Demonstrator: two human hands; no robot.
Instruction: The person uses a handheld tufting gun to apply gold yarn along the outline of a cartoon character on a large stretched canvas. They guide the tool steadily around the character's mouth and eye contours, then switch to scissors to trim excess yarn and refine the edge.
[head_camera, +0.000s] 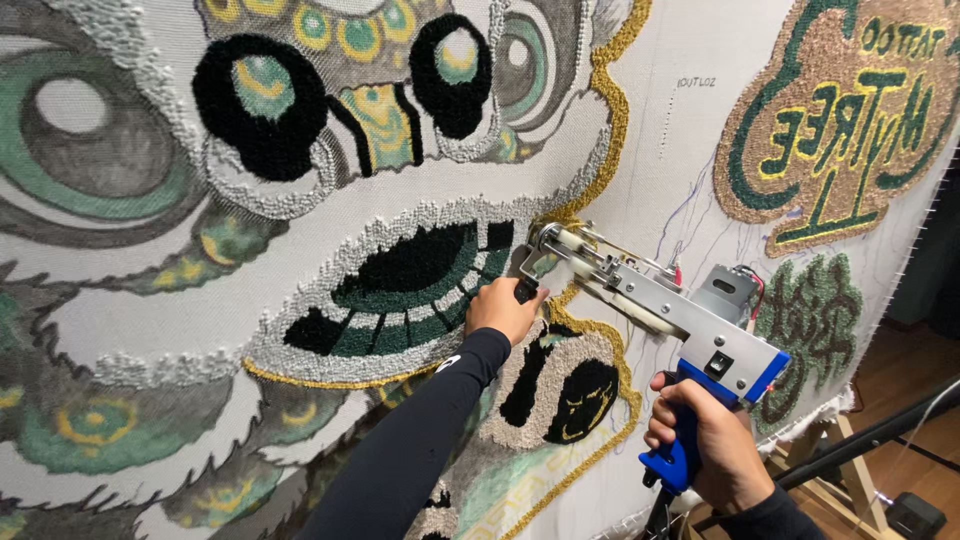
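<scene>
Both hands are on a tufting gun (655, 300) at the centre right of the frame: the right hand (712, 440) is clenched round its blue handle at the lower right, and the left hand (503, 308) grasps its front grip at the centre. Its tip touches the stretched cloth (640, 130), beside the gold yarn outline (608, 110) and the black and green mouth (410, 285).

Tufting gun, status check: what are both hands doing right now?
Right hand grips tufting gun by blue handle. Left hand steadies its front grip. Tip against stretched cloth. Nothing blocking.
</scene>
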